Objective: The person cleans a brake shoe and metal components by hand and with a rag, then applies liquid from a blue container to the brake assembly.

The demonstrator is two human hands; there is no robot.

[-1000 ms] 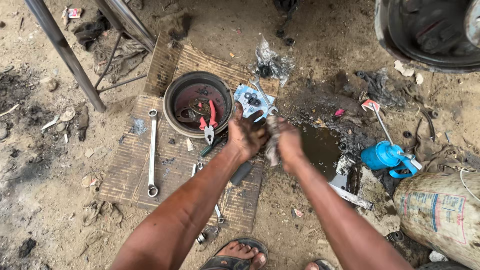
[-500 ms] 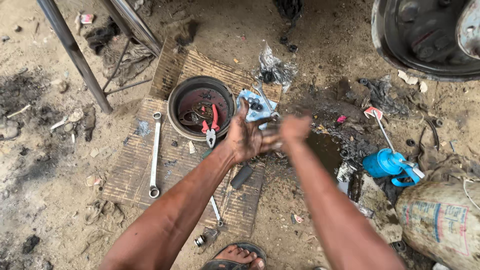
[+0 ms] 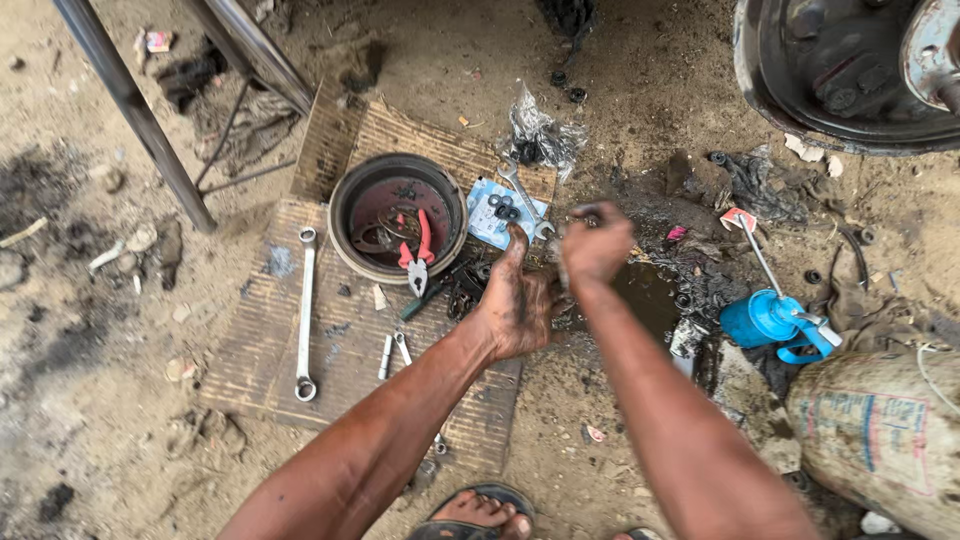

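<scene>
Head view only — looking straight down at dirt ground with a corrugated cardboard mat (image 3: 260, 350) as the work surface. Left hand (image 3: 515, 300) greasy, fingers cupped and half-closed, index pointing up toward the blue parts card (image 3: 500, 212); seems to cradle a small dark part against the right hand, but the part is mostly hidden, so cannot tell exactly what it is. Right hand (image 3: 597, 243) closed into a fist just beside the left, fingertips pinched on something small and dark at the top — grip looks tight, content unclear. Work piece sits between the two hands, above the mat's right edge and the dark oily puddle (image 3: 645, 295). Judgement on doing this well: keep both hands close over the mat, not the puddle, so a dropped piece lands on cardboard rather than in oil or sand; hold the left steady as the support, let the right do the turning or pulling; wipe grease off if the pinch slips. Nearby: round metal drum (image 3: 345, 215) holding red-handled pliers (image 3: 418, 255), long combination spanner (image 3: 304, 310) lying left of it, small open spanner (image 3: 525, 195) on the card, blue oil can (image 3: 765, 320) to the right, printed sack (image 3: 880, 435) at lower right, sandalled foot (image 3: 475, 512) below.
</scene>
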